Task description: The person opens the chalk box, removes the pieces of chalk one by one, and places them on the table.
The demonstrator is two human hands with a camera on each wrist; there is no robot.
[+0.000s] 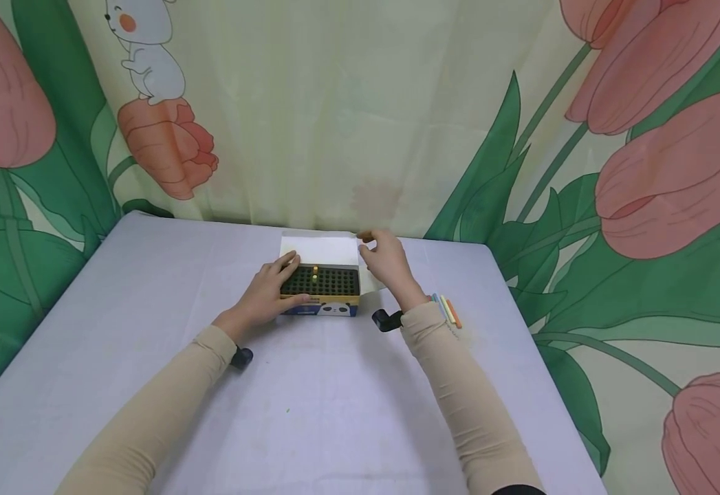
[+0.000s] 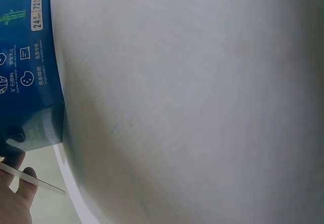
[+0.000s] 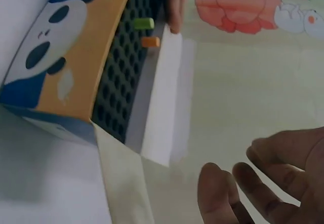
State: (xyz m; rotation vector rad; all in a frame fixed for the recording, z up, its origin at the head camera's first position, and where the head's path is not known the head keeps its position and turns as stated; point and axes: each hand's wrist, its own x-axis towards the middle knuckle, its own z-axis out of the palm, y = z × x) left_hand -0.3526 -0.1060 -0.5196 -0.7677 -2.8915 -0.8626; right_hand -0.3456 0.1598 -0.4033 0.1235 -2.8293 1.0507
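Note:
A blue and yellow chalk box (image 1: 337, 309) with a panda face stands on the table, its white lid (image 1: 319, 246) raised at the back. Its dark tray of holes (image 3: 119, 77) has a green chalk (image 3: 144, 24) and an orange chalk (image 3: 151, 42) sticking up. At the box's left end my left hand (image 1: 263, 292) holds it, thumb along the front and fingers by the lid. My right hand (image 1: 387, 261) is beside the lid's right corner. Its fingers are loosely bent and apart in the right wrist view, with nothing visible between them.
Several coloured chalk sticks (image 1: 450, 311) lie on the table to the right, partly behind my right wrist. A pale side flap (image 1: 368, 280) sticks out at the box's right end. Behind the white-covered table (image 1: 310, 426) hangs a curtain (image 1: 335, 137) printed with tulips.

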